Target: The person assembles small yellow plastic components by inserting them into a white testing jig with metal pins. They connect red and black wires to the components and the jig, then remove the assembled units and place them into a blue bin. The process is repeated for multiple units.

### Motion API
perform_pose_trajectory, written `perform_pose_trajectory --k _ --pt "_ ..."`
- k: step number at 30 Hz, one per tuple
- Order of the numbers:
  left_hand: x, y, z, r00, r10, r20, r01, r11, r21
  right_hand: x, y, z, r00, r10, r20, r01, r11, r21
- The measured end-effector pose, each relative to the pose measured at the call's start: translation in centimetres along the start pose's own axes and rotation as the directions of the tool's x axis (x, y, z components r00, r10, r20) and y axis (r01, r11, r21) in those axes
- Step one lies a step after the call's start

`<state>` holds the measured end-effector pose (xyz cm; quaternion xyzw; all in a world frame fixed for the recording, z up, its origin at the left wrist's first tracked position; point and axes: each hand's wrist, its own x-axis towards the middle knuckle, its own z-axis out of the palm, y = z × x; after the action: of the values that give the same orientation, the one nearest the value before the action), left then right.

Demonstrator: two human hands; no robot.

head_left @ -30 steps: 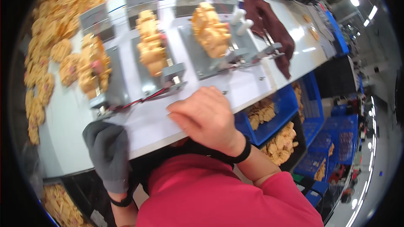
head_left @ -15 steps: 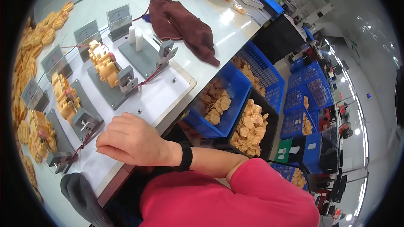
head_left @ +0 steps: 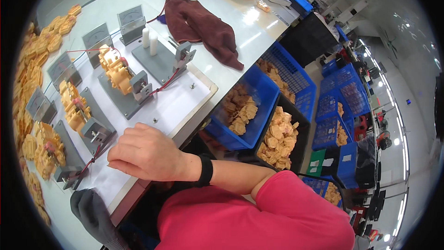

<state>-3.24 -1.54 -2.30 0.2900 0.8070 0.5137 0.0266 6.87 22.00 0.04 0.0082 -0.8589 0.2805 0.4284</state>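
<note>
Swung to the right since a second earlier, the view showed more of the blue bin [head_left: 267,87] and black bin [head_left: 301,144], and the fixtures sat further left in it. Against half a second earlier, it had only drifted slightly; both hands kept their poses.

The right hand [head_left: 143,150], bare, was curled with its back upward over the bench's front edge, near the middle fixture [head_left: 98,132]. Its palm was hidden, so I could not tell whether it held anything or touched the paper [head_left: 173,97]. The left hand [head_left: 90,215], in a grey glove, looked bent, its fingers hard to make out; what it held, if anything, I could not tell. The lower edge cut off its wrist, whose band had shown a second earlier.

Three yellow parts stood on fixtures: the left part [head_left: 48,150], its outline confused with loose pieces behind, the middle part [head_left: 73,104] and the right part [head_left: 115,69].
</note>
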Motion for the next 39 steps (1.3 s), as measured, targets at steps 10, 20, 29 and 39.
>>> perform_pose_trajectory --k 10,20,29,39 --pt "0.8 2.8 0.5 0.986 0.16 -0.049 -0.148 0.97 0.194 0.1 0.1 -0.6 0.991 0.029 0.133 -0.027 1.0 -0.013" --pt "0.8 3.0 0.5 0.989 0.142 -0.045 -0.129 0.966 0.224 0.3 -0.1 -0.6 0.987 0.034 0.159 -0.028 0.999 -0.039" --pt "1.1 2.8 0.8 0.985 0.158 -0.069 -0.138 0.963 0.233 0.2 0.2 -0.5 0.985 0.035 0.168 -0.026 0.998 -0.055" --pt "0.9 2.3 0.5 0.977 0.198 -0.084 -0.177 0.962 0.208 0.1 -0.5 -0.4 0.975 0.101 0.196 -0.092 0.994 -0.053"
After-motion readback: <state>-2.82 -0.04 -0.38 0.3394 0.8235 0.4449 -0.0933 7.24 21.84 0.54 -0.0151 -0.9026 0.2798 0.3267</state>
